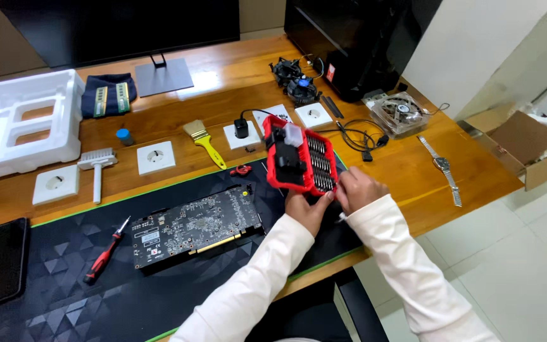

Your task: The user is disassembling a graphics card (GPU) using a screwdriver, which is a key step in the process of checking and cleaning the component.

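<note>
Both arms, in long white sleeves, reach up from the lower edge of the view and converge at the near end of the red bit case [300, 158]. The left hand [307, 209] sits under that near end, fingers curled up around the case's edge and gripping it, so the case is tilted. The right hand [357, 189] is just right of the same corner, knuckles up, fingers bent inward with the tips at the case's rim. The two hands almost touch.
</note>
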